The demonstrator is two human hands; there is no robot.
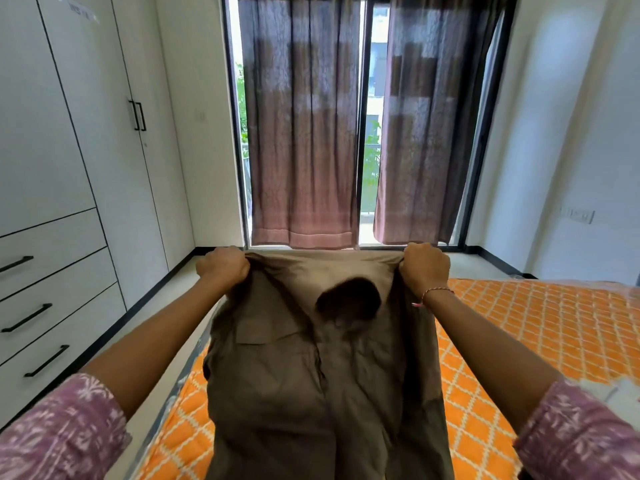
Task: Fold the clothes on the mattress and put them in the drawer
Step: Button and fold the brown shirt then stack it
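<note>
A brown-grey shirt (311, 368) hangs in the air in front of me, stretched between both hands. My left hand (223, 266) grips its top left corner. My right hand (424, 268) grips the top right corner, with a thin bracelet on the wrist. The shirt's lower part drapes down over the orange patterned mattress (519, 341). At the left stands a white wardrobe with three shut drawers (52, 299) with black handles.
A white folded item (609, 389) lies at the right edge of the mattress. Beyond the mattress, dark curtains (304, 133) cover a tall window. A strip of floor (173, 296) runs between the mattress and the wardrobe.
</note>
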